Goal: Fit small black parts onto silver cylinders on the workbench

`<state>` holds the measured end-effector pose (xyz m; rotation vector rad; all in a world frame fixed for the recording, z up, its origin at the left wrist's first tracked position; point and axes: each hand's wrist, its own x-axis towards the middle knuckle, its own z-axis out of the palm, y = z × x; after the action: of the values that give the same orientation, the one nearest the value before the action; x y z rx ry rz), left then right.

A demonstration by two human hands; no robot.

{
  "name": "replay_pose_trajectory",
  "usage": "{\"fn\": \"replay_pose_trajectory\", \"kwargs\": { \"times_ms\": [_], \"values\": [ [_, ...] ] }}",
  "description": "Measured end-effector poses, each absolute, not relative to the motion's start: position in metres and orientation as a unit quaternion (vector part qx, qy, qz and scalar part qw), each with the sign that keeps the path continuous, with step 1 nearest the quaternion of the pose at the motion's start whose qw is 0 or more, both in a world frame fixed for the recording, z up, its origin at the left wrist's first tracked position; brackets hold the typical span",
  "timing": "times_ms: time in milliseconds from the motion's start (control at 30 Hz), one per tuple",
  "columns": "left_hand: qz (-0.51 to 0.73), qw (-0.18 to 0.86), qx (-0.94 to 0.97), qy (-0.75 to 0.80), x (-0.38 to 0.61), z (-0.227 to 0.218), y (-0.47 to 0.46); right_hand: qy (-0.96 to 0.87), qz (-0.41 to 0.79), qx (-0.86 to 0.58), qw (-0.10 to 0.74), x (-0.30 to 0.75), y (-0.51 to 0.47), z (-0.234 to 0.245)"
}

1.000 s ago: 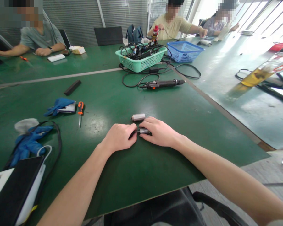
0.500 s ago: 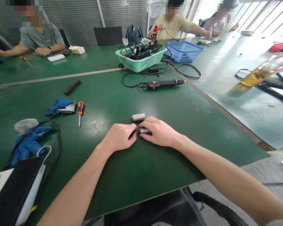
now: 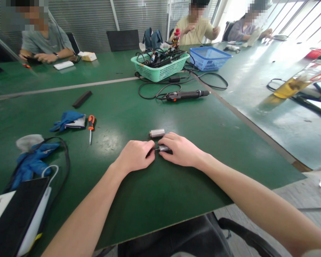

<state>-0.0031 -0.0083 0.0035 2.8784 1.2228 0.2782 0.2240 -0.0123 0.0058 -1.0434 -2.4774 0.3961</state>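
My right hand (image 3: 180,150) is closed, its fingers around a small grey metal cylinder (image 3: 164,148) that lies sideways on the table. A thin shaft points from the cylinder's left end toward my left hand (image 3: 136,155). That hand is closed with thumb and forefinger together at the shaft's tip; something dark shows in its grip, too hidden to name. Just beyond my fingers a second silvery metal cylinder (image 3: 157,133) lies on the green table (image 3: 160,200), near my right fingertips.
Left of my hands are an orange-handled screwdriver (image 3: 91,126), blue gloves (image 3: 69,120) and a dark bar (image 3: 82,99). A corded electric screwdriver (image 3: 187,95) lies ahead. Behind it stand a green basket (image 3: 156,74) of tools and a blue basket (image 3: 210,62). Several people sit across the table.
My hands have barely moved; the gap between them at the shaft looks slightly wider. Across the table, one person's hands have come together and another person's outstretched arm has drawn in.
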Motion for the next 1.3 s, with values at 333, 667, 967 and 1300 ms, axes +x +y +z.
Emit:
{"fn": "replay_pose_trajectory", "kwargs": {
  "times_ms": [333, 667, 967, 1300],
  "values": [
    [0.095, -0.004, 0.918, 0.385, -0.0029, 0.0027, -0.0081, -0.893, 0.139, -0.376, 0.204, 0.2237, -0.0125, 0.0041],
    [0.102, -0.001, 0.920, 0.379, -0.0043, 0.0003, -0.0076, -0.894, 0.138, -0.374, 0.205, 0.2247, -0.0123, 0.0042],
    [0.109, 0.006, 0.921, 0.373, -0.0041, 0.0020, -0.0077, -0.893, 0.147, -0.374, 0.204, 0.2244, -0.0127, 0.0077],
    [0.102, 0.010, 0.920, 0.378, -0.0031, 0.0015, -0.0068, -0.905, 0.137, -0.350, 0.199, 0.2277, -0.0116, 0.0082]
  ]
}}
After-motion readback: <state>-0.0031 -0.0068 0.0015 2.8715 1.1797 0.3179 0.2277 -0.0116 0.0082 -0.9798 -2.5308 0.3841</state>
